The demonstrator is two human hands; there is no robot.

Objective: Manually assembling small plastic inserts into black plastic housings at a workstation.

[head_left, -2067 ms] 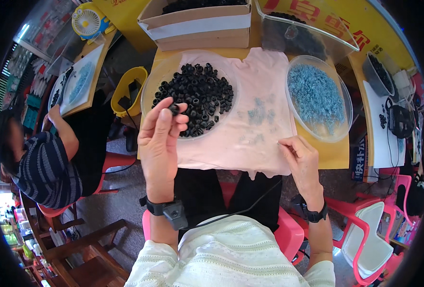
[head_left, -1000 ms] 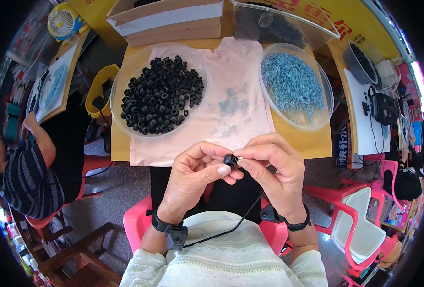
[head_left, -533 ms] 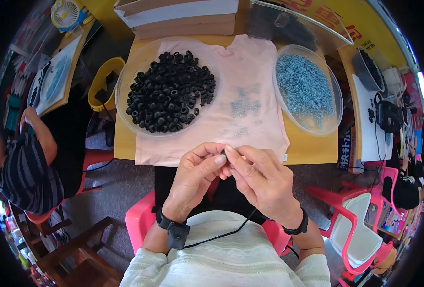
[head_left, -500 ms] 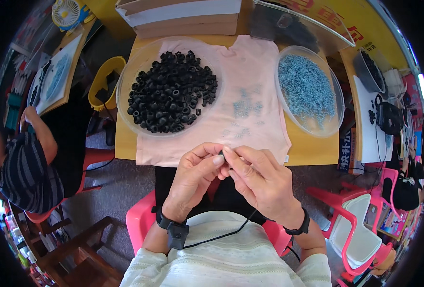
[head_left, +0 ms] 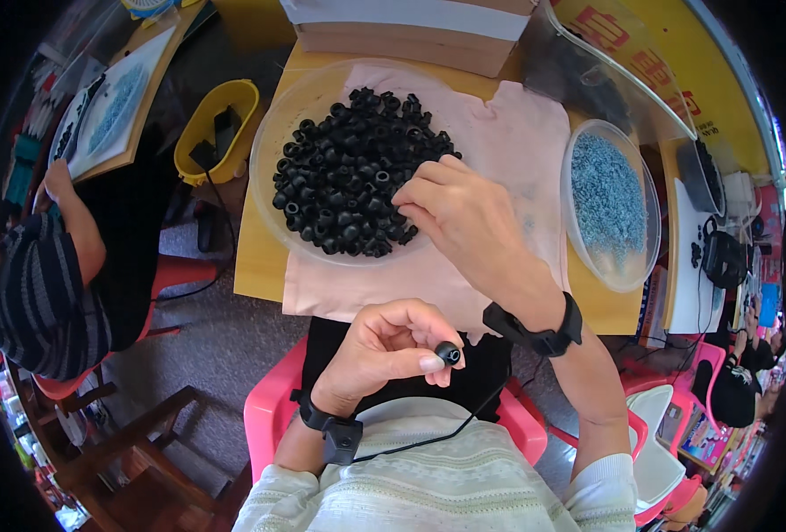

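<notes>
Between thumb and fingers, my left hand [head_left: 390,346] pinches a small rounded black plastic part [head_left: 447,354] with a pale ring at its end. It is held in front of the table's near edge. My right hand [head_left: 464,217] is over the right side of a clear round tray [head_left: 272,232]. Its bent fingertips come together at the edge of a heap of black hollow parts [head_left: 344,177], and what they hold, if anything, is hidden. The tray sits on a pale pink cloth garment [head_left: 340,291] spread over the wooden table.
A clear tray of small blue pieces [head_left: 607,191] stands to the right. Behind are a cardboard box [head_left: 402,35] and a clear plastic bin [head_left: 623,71]. A yellow basket [head_left: 225,97] is left of the table. Another person [head_left: 52,275] sits at far left. A cord crosses my lap.
My hands have parted. The right one has gone forward to the black heap, while the left stays near my lap with the black part. The view has shifted slightly.
</notes>
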